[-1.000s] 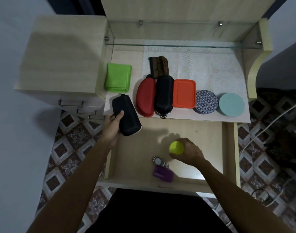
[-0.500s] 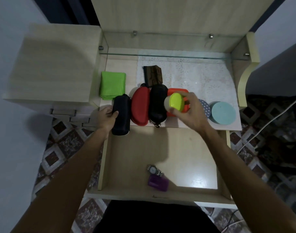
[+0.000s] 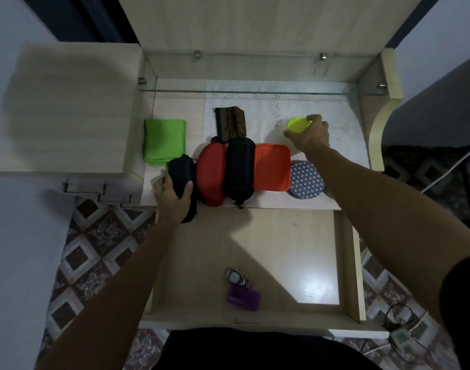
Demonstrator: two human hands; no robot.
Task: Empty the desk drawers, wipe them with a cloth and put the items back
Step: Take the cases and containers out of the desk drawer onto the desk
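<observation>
Nearest, watch (image 3: 237, 277) and purple pouch (image 3: 244, 297) are lying in the open drawer (image 3: 281, 252), still to come out. Left hand (image 3: 172, 197) is gripping the black case (image 3: 181, 174) at the surface (image 3: 255, 205) edge; it should go fully on before letting go. Farther, right hand (image 3: 309, 137) is pinching the yellow-green container (image 3: 297, 123) over the lace mat (image 3: 268, 121); set it flat, well apart from the row.
</observation>
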